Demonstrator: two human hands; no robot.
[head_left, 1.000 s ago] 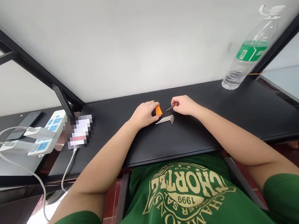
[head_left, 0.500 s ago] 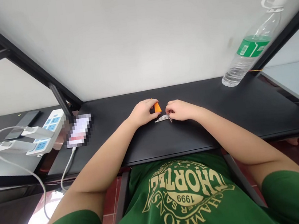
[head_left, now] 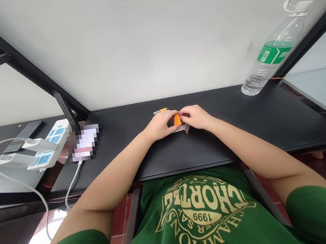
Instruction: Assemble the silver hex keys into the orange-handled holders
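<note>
My left hand [head_left: 162, 125] grips an orange plastic hex key holder [head_left: 177, 119] between thumb and fingers, just above the desk. From the other side, my right hand [head_left: 196, 116] pinches at the holder's right edge; anything small between those fingertips is hidden. Below the holder, several L-shaped hex keys [head_left: 185, 128] lie side by side on the black desk, their short bent ends to the right and their left ends partly covered by my left hand. Behind my left hand, a second orange piece [head_left: 164, 109] with thin metal rods [head_left: 157, 112] sticking out on its left lies on the desk.
A large clear bottle with a green label [head_left: 274, 52] stands at the back right. On the left are a blurred phone [head_left: 85, 142] on a white cable, a white power strip [head_left: 52, 143] with plugged-in chargers, and a dark phone [head_left: 23, 136]. A wall closes off the desk [head_left: 182, 155] behind.
My right hand has moved up from the hex keys to the orange holder. My left hand has shifted slightly right with the holder, and the second orange piece behind it now shows.
</note>
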